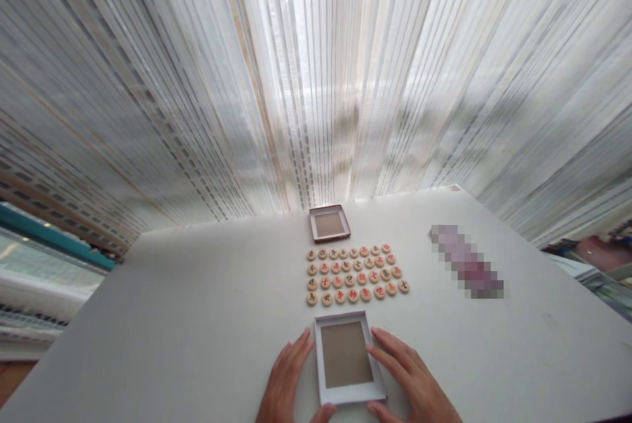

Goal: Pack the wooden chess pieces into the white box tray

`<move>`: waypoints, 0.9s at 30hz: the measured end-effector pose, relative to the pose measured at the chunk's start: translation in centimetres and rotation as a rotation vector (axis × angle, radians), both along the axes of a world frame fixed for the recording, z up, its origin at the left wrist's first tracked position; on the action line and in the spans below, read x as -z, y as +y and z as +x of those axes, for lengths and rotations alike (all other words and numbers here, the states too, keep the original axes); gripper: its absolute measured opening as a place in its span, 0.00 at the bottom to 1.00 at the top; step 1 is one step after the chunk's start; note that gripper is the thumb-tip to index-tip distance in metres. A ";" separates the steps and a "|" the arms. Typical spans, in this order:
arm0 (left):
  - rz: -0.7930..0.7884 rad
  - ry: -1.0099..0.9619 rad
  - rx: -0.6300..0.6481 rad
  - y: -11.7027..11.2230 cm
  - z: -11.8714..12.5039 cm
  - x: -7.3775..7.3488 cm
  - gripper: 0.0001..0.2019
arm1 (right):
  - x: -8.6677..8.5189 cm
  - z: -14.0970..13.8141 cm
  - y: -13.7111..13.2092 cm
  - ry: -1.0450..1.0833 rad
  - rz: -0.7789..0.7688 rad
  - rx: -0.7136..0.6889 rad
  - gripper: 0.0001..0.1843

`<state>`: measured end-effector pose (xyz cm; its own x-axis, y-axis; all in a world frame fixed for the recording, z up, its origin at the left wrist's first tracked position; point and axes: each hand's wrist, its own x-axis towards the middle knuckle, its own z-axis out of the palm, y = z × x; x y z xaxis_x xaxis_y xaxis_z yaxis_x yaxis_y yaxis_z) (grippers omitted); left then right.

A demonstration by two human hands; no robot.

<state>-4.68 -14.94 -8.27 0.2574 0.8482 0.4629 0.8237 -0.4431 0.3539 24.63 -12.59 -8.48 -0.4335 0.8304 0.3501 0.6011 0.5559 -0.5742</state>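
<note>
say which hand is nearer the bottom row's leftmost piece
Left: the left hand is just below the piece; the right hand farther, at the right edge of the lower box.

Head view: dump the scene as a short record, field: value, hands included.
left hand: fingers spread, beside the left wall of the near box; contact unclear
right hand: fingers spread, at that box's right wall
near box: open, pale walls, brown base
pieces: round, four rows of eight, red or black characters
far box: open, reddish-brown rim, beyond the pieces
table: white
right side: pixelated patch, contents unreadable
background: striped curtain
</note>
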 end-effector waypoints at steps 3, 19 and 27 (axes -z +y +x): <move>-0.094 -0.039 0.012 0.8 -0.8 -2.1 0.31 | -0.4 -0.1 -0.1 -0.007 -0.011 0.013 0.37; -0.214 -0.102 0.139 16.1 -0.5 -10.6 0.11 | -0.8 -0.4 -0.3 -0.008 -0.039 0.029 0.34; -0.316 0.145 0.035 20.8 1.8 -8.6 0.11 | -0.7 -0.4 -0.5 -0.041 -0.059 0.029 0.33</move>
<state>-2.88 5.90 0.38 0.3324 0.9333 0.1357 0.8617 -0.3591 0.3585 24.25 -13.07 -7.76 -0.4223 0.8614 0.2823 0.6399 0.5039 -0.5802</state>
